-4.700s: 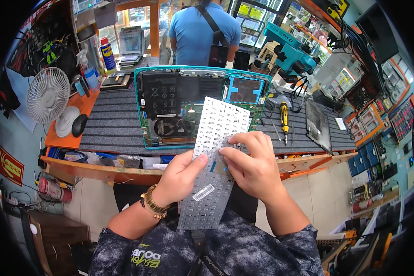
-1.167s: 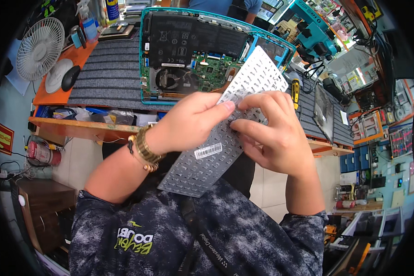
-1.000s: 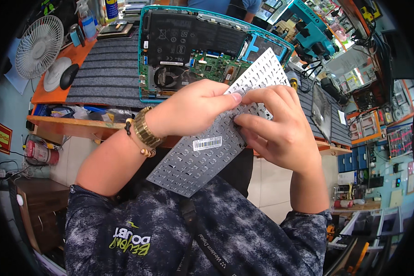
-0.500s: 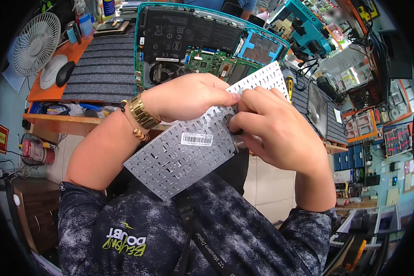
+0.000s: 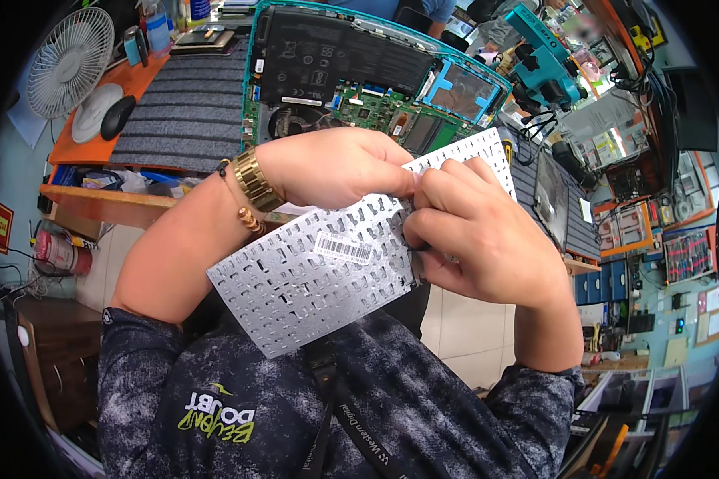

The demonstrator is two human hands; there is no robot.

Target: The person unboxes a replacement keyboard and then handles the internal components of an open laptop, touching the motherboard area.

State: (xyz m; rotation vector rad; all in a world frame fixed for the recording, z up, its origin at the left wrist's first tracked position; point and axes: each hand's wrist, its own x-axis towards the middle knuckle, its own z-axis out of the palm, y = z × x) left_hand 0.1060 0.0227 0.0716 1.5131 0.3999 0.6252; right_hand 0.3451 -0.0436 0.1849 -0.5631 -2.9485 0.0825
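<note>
Your left hand (image 5: 335,169) pinches a silver, perforated metal keyboard plate (image 5: 295,279); just beside its fingers (image 5: 391,182), your right hand (image 5: 491,235) curls against the plate, any grip hidden. You seem to be working that spot; the next move calls for steady support.

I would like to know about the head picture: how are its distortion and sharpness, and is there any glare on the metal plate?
In the head view, the fisheye bows the open laptop's outline and darkens the rim; the perforated metal plate looks almost white at its upper-right end; the right hand has clear outlines.
</note>
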